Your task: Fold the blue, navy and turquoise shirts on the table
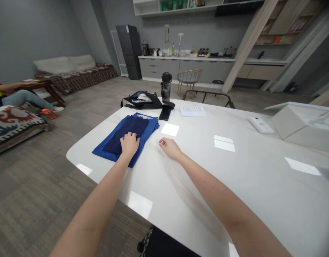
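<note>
A folded dark navy cloth (136,124) lies on top of a larger bright blue cloth (151,132) at the left part of the white table. My left hand (130,143) rests on the lower right part of the navy cloth, its fingers bent and a little apart, holding nothing that I can see. Just right of the cloths, my right hand (170,147) is over the bare table, its fingers curled together; whether anything is between them is too small to tell.
Behind the cloths are a black bag (143,101), a dark bottle (166,87) and a black phone (165,113). A printed paper (192,110) lies further right. A white device (261,125) and a white box (306,123) stand at the right. A person's leg (33,99) shows far left.
</note>
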